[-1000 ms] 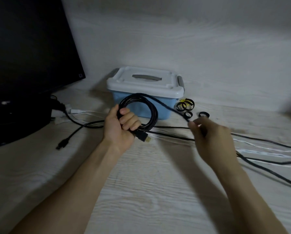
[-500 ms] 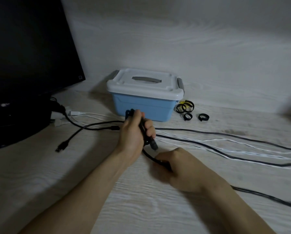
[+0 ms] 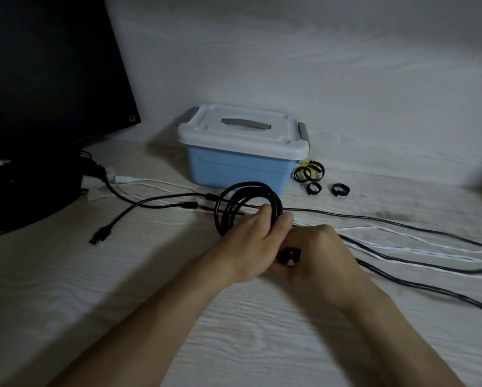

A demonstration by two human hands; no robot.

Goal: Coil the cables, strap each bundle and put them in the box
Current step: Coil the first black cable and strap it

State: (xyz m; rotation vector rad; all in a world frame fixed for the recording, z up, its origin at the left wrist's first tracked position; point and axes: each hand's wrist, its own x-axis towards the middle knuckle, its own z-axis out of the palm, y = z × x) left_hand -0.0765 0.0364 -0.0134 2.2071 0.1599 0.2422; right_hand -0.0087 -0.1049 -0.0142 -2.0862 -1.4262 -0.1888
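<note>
Right now the left hand (image 3: 251, 241) has its fingers curled round a round black rubbery coil (image 3: 245, 208). Beside it, the right hand (image 3: 315, 255) pinches the coil's blocky plug (image 3: 288, 255).

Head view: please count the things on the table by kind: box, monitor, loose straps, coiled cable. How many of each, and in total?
Box: 1
Monitor: 1
Straps: 4 (two of them overlap)
Coiled cable: 1
Total: 7
</note>
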